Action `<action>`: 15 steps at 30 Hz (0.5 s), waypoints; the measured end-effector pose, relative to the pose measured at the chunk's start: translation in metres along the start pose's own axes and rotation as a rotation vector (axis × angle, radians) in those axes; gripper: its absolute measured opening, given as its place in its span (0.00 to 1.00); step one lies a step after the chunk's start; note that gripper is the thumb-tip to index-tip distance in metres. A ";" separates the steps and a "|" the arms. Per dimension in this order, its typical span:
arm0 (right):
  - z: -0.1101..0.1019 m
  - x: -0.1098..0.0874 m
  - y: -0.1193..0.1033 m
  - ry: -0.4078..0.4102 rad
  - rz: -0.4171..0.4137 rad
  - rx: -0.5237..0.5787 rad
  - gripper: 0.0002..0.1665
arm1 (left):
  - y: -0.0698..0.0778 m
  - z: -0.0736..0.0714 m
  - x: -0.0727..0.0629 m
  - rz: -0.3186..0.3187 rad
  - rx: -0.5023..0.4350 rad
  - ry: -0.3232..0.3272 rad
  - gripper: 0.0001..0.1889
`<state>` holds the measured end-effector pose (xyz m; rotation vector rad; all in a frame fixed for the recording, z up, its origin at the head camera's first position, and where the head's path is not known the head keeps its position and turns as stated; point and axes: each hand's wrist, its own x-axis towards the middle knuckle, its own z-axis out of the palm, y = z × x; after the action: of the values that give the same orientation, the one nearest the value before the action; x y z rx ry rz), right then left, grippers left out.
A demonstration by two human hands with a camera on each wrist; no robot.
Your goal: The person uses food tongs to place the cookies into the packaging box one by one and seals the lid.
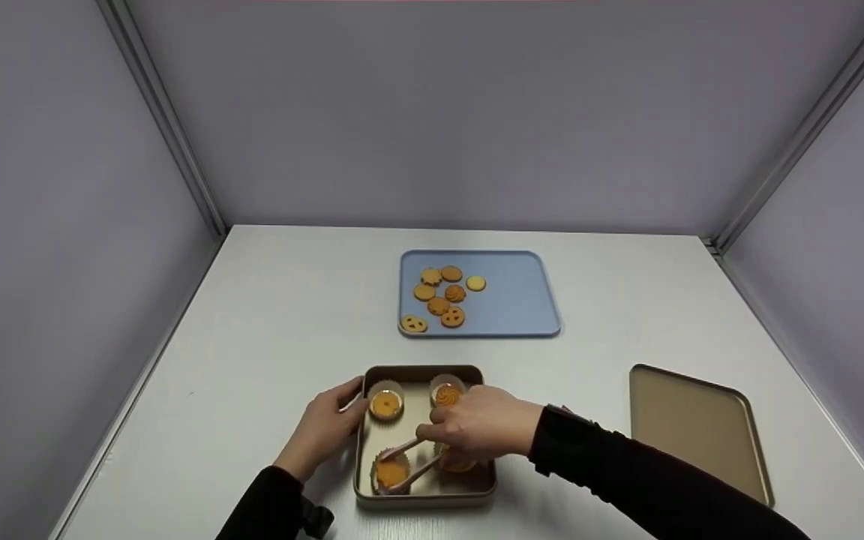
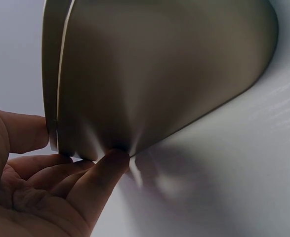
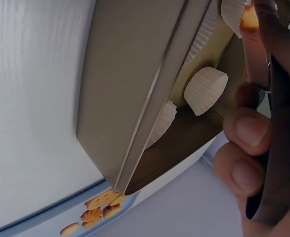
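Note:
A deep gold-brown metal tin (image 1: 426, 504) stands near the front of the table with several white paper cups in it, each holding a cookie. My left hand (image 1: 329, 424) grips the tin's left side at the far corner; in the left wrist view its thumb (image 2: 28, 133) meets the rim and its fingers touch the wall. With my right hand (image 1: 477, 424) I hold tongs (image 1: 418, 474) over the tin. Their two tips straddle the cookie in the near-left paper cup (image 1: 391, 472). The right hand partly hides the cups on the right.
Beyond the tin lies a blue tray (image 1: 518, 292) with several loose cookies (image 1: 454, 293) grouped on its left half. A flat gold-brown lid (image 1: 694, 427) rests on the table to the right. Grey panels (image 1: 432, 112) enclose the white table (image 1: 289, 300) at the back and sides.

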<state>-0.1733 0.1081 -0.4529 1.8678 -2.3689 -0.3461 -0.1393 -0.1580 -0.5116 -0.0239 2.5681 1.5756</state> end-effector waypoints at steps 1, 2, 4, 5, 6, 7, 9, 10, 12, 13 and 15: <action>0.000 0.001 -0.001 -0.013 0.005 -0.005 0.23 | 0.000 0.000 0.000 0.002 0.001 0.001 0.27; -0.001 0.002 -0.001 -0.023 0.008 -0.009 0.22 | 0.000 0.000 0.000 0.003 0.001 0.001 0.27; -0.002 0.003 -0.002 -0.036 0.016 -0.018 0.22 | 0.001 0.000 -0.001 0.004 -0.001 0.001 0.27; -0.002 0.004 -0.002 -0.041 0.020 -0.026 0.22 | 0.001 0.000 -0.001 0.004 0.000 0.002 0.27; -0.003 0.004 -0.002 -0.046 0.026 -0.028 0.22 | 0.000 0.000 -0.001 0.004 -0.001 0.002 0.27; -0.003 0.005 -0.002 -0.050 0.032 -0.031 0.22 | 0.000 0.000 -0.001 0.004 -0.001 0.004 0.27; -0.004 0.006 -0.002 -0.053 0.043 -0.041 0.22 | 0.000 0.000 -0.001 -0.002 -0.004 0.004 0.27; -0.005 0.007 -0.002 -0.056 0.047 -0.045 0.23 | 0.000 0.000 -0.001 -0.005 -0.009 0.001 0.27; -0.006 0.008 -0.002 -0.059 0.057 -0.050 0.23 | 0.001 0.000 -0.002 -0.011 -0.019 -0.002 0.28; -0.007 0.008 -0.002 -0.059 0.061 -0.054 0.23 | 0.001 0.000 -0.002 -0.013 -0.024 -0.004 0.28; -0.007 0.009 -0.002 -0.060 0.068 -0.058 0.23 | 0.001 0.000 -0.002 -0.015 -0.036 -0.010 0.28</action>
<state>-0.1720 0.0982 -0.4466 1.7716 -2.4261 -0.4647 -0.1371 -0.1576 -0.5103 -0.0388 2.5261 1.6124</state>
